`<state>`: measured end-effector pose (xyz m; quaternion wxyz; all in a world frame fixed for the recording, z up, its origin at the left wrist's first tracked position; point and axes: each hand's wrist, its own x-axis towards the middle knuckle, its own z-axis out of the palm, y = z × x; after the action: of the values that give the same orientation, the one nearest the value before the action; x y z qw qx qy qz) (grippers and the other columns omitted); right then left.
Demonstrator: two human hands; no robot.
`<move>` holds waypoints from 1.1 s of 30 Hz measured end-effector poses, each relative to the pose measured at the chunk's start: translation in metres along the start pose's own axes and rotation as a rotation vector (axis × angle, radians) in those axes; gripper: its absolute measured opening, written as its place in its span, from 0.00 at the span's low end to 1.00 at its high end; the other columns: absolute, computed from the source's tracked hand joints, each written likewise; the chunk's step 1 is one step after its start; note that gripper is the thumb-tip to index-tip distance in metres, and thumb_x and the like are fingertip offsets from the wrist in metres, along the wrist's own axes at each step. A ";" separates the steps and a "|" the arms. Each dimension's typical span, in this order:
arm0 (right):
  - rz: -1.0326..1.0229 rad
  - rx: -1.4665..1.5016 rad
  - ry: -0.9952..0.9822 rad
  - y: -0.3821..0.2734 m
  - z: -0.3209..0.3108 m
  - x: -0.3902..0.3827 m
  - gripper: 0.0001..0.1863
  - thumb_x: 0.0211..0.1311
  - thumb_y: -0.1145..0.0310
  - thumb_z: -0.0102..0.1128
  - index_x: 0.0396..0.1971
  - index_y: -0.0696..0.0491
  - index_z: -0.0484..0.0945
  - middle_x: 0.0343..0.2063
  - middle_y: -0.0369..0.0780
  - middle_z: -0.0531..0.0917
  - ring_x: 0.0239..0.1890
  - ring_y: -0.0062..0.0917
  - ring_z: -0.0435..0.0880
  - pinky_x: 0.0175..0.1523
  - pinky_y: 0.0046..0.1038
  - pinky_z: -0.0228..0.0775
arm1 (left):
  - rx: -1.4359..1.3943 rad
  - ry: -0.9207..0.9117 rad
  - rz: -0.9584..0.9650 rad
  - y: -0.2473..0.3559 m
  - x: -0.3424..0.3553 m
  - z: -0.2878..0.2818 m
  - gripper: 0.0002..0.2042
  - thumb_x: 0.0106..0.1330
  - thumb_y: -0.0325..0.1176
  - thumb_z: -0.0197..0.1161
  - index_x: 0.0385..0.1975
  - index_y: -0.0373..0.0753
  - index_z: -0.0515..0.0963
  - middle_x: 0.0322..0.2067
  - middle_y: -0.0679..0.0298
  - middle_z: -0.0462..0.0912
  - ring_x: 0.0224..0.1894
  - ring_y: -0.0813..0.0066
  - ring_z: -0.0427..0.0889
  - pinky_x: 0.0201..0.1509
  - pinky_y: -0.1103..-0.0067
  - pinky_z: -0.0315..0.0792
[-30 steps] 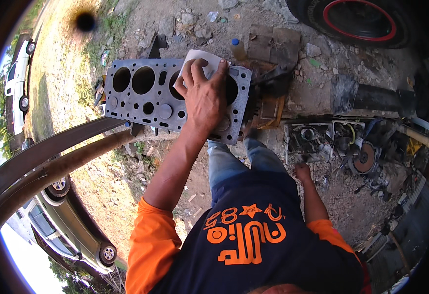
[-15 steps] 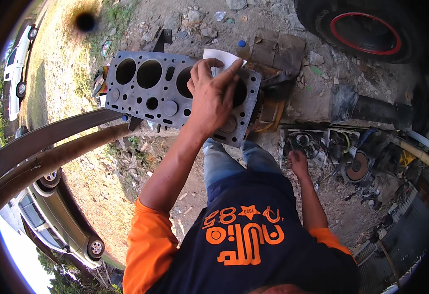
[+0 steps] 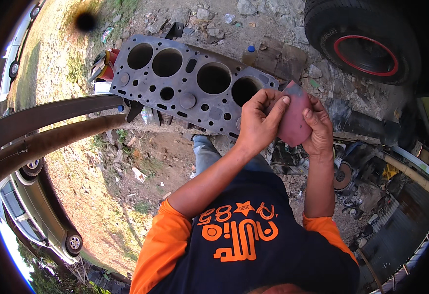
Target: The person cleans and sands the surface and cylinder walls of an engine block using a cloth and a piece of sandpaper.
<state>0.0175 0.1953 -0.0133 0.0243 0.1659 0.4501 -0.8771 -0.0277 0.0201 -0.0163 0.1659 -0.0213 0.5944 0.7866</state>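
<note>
A grey engine block [image 3: 187, 68] with four open cylinder bores and many smaller holes lies across the upper middle. At its right end, both hands are closed on a flat reddish-pink sheet [image 3: 293, 121], which looks like sandpaper and has a dark patch at its top. My left hand [image 3: 261, 118] grips the sheet's left side, its thumb on top, over the block's lower right corner. My right hand [image 3: 316, 132] holds the right side with its thumb across the face and fingers curled behind.
A tyre with a red rim [image 3: 312, 36] is at upper right, near a blue-capped bottle [image 3: 248, 55]. Metal beams [image 3: 42, 111] run off leftward; red containers [image 3: 105, 66] sit beside the block's left end. Engine parts [image 3: 344, 174] litter the right ground. Parked vehicles [image 3: 40, 215] stand at left.
My left hand has moved right, off the middle bores. My right hand has risen from beside my leg to grip the sheet, whose reddish face now shows instead of a white one.
</note>
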 end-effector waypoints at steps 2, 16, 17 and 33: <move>-0.020 -0.114 -0.003 -0.006 0.008 0.001 0.21 0.67 0.73 0.72 0.58 0.59 0.82 0.53 0.42 0.87 0.58 0.26 0.86 0.67 0.36 0.79 | 0.297 -0.076 -0.096 0.010 -0.001 -0.013 0.12 0.76 0.33 0.70 0.50 0.31 0.84 0.39 0.60 0.89 0.41 0.78 0.84 0.46 0.78 0.78; -0.749 -1.985 -0.238 0.027 0.067 0.060 0.21 0.66 0.74 0.66 0.59 0.59 0.85 0.63 0.43 0.86 0.71 0.39 0.77 0.73 0.44 0.64 | 0.995 0.798 0.558 0.066 0.030 -0.248 0.14 0.78 0.37 0.65 0.56 0.38 0.86 0.51 0.57 0.88 0.59 0.57 0.77 0.68 0.65 0.68; -0.767 -1.998 -0.240 0.028 0.069 0.061 0.21 0.67 0.74 0.65 0.60 0.59 0.84 0.63 0.43 0.86 0.71 0.39 0.77 0.73 0.45 0.63 | 1.054 0.823 0.535 0.070 0.042 -0.269 0.17 0.78 0.41 0.65 0.59 0.39 0.85 0.53 0.54 0.87 0.62 0.55 0.76 0.69 0.63 0.67; -0.706 -1.908 -0.331 0.023 0.053 0.078 0.22 0.69 0.73 0.67 0.62 0.54 0.85 0.64 0.42 0.86 0.74 0.40 0.76 0.77 0.46 0.58 | 1.093 0.774 0.054 0.079 0.102 -0.339 0.31 0.81 0.59 0.49 0.54 0.35 0.86 0.48 0.41 0.89 0.54 0.39 0.86 0.60 0.59 0.75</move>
<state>-0.0661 0.1476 -0.0265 -0.0512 -0.1870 0.9732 -0.1236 -0.2018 -0.2944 -0.0658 -0.0921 -0.1999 0.9243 0.3119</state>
